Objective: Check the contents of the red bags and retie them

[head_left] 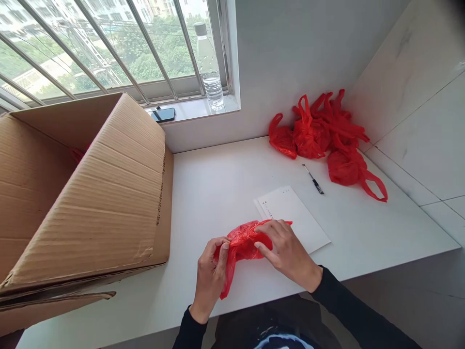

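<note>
A red plastic bag [244, 237] lies bunched on the white table near its front edge, partly over a paper pad. My left hand [212, 266] pinches the bag's left side between thumb and fingers, and a strip of red plastic hangs below it. My right hand [285, 249] is at the bag's right side, thumb and fingers apart, fingertips on or just over the plastic. What lies inside the bag is hidden.
A large open cardboard box [109, 194] stands at the left, with some red inside. Several red bags [319, 131] are heaped at the back right. A pen [313, 179] and paper pad [296, 215] lie on the table [210, 179]. A bottle [209, 68] and phone [163, 115] rest on the windowsill.
</note>
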{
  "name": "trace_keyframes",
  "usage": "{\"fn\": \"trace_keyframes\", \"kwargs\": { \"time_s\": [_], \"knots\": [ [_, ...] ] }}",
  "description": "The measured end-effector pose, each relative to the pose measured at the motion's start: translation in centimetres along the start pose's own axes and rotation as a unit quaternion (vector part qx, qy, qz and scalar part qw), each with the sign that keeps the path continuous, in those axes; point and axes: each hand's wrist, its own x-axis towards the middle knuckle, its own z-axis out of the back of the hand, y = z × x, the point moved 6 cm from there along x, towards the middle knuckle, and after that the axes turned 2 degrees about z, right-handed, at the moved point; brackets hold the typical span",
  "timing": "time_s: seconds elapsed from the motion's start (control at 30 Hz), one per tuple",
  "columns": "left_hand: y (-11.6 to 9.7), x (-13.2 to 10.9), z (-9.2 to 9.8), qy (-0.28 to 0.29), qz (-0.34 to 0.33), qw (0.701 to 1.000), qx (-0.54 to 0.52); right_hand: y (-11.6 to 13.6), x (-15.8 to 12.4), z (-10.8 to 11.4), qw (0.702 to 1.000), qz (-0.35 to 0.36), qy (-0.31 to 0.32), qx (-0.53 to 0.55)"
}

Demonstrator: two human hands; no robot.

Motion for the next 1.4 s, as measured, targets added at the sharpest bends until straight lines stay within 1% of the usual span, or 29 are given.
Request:
{"fn": "trace_keyframes", "kwargs": {
  "time_s": [0.07,0.13,0.27,0.33,0.4,0.47,0.57,0.63,0.7,0.83,0.9,0.97,1.07,1.13,1.23,1.37,1.4],
  "knots": [
    [-0.2,0.0,-0.1,-0.001,0.007,1.0,-0.006,0.5,0.3,-1.0,1.0,0.009,0.007,0.0],
    [0.1,-0.1,0.4,-0.013,0.022,1.0,-0.008,0.1,0.3,-1.2,1.0,0.005,0.002,-0.002],
    [1.8,0.0,2.2,-0.049,0.056,0.997,-0.012,-1.8,-0.7,0.3,0.999,-0.03,-0.028,-0.013],
    [2.1,0.1,2.6,-0.054,0.055,0.997,-0.011,-2.3,-1.2,1.1,0.998,-0.043,-0.037,-0.013],
    [1.6,0.0,2.4,-0.055,0.035,0.998,-0.005,-2.0,-1.4,1.2,0.999,-0.041,-0.035,-0.008],
    [0.3,-0.2,1.7,-0.051,-0.004,0.999,0.009,-1.1,-1.3,0.9,0.999,-0.03,-0.028,0.0],
    [-1.9,-0.3,0.0,-0.018,-0.064,0.997,0.04,0.2,-0.8,0.1,1.0,-0.016,-0.015,0.008],
    [-2.5,-0.1,-0.7,-0.002,-0.082,0.995,0.054,0.5,-0.6,-0.2,1.0,-0.017,-0.009,0.013],
    [-2.3,0.2,-0.6,-0.01,-0.079,0.995,0.058,0.2,-0.7,0.0,0.999,-0.025,-0.008,0.02],
    [-1.2,0.4,1.1,-0.055,-0.039,0.996,0.053,-1.2,-1.4,1.3,0.997,-0.066,-0.031,0.034],
    [-1.2,0.3,1.6,-0.063,-0.034,0.996,0.054,-1.4,-1.8,1.6,0.995,-0.08,-0.039,0.044],
    [-1.9,0.1,1.4,-0.053,-0.056,0.995,0.059,-1.0,-1.8,1.4,0.995,-0.08,-0.035,0.056],
    [-3.4,0.1,0.4,-0.026,-0.106,0.992,0.07,0.0,-1.5,0.6,0.995,-0.07,-0.015,0.068],
    [-4.0,0.3,0.0,-0.016,-0.123,0.99,0.072,0.4,-1.3,0.4,0.995,-0.07,-0.013,0.074],
    [-3.8,0.5,0.5,-0.027,-0.106,0.992,0.058,0.2,-1.4,1.0,0.991,-0.091,-0.037,0.085],
    [-2.5,0.4,2.1,-0.065,-0.022,0.998,0.009,-1.4,-2.3,1.6,0.967,-0.193,-0.048,0.161],
    [-2.3,0.4,2.3,-0.069,-0.003,0.998,-0.006,-1.5,-2.4,1.7,0.961,-0.205,-0.05,0.177]
  ]
}}
